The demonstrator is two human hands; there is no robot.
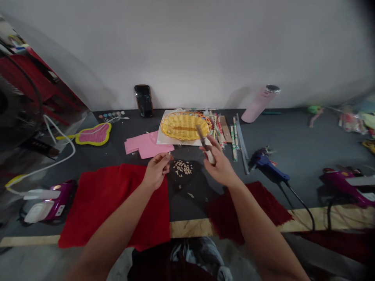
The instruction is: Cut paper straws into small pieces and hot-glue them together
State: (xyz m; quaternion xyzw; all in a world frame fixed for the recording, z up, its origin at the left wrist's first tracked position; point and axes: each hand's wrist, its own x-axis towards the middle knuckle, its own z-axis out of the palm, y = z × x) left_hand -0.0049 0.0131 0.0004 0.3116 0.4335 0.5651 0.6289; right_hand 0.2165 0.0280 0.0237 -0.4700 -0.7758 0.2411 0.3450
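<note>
I see the left hand [158,168] with thumb and fingertips pinched together on what looks like a tiny pale piece [169,153], while the right hand [217,160] is wrapped around the white handle of a knife [209,156], its blade pointing away toward the far side. The pinch has so little to hold that I judge a slight squeeze off-centre could flick the piece away; if the blade came to it, a slip could nick the fingertips, since they cover nearly all of it. Just beyond the left fingertips, toward the right, the loose pile of pale chips [183,168] lies on the dark tabletop [190,210] between the hands, where a dragging wrist could scatter it. In this view the blade overlaps the right part of the yellow wicker basket [181,127]; I cannot tell whether they touch, but a careless swing could snag the weave. The left forearm passes over the red cloth [102,195], which could bunch under it. Farther right, the blue glue gun [270,167] trails its cord over the near edge, and a catching sleeve or elbow could pull it down.
</note>
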